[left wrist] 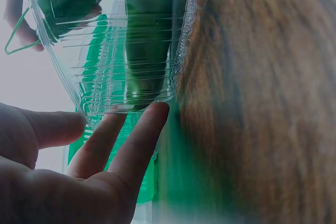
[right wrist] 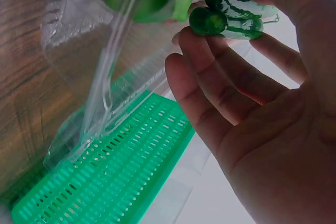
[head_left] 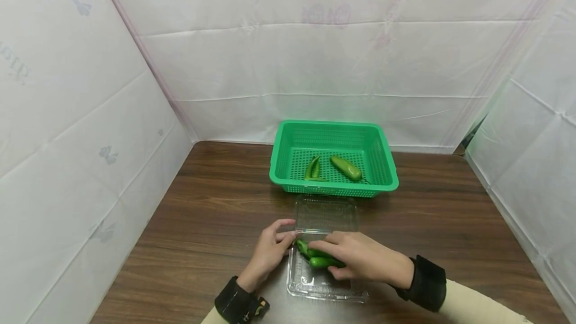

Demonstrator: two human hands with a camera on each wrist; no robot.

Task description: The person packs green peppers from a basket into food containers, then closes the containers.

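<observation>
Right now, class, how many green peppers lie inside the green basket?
3. In the green basket, two slim peppers lie side by side left of centre, and one fatter pepper lies to their right. More peppers lie outside it, under the right hand, partly hidden.

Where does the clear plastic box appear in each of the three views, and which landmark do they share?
Head: clear box low centre, open on the table, between both hands.
Left wrist: box fills upper left, left hand fingertips touching its edge.
Right wrist: box upper left, beside the right hand.
Shared landmark: green basket.
</observation>
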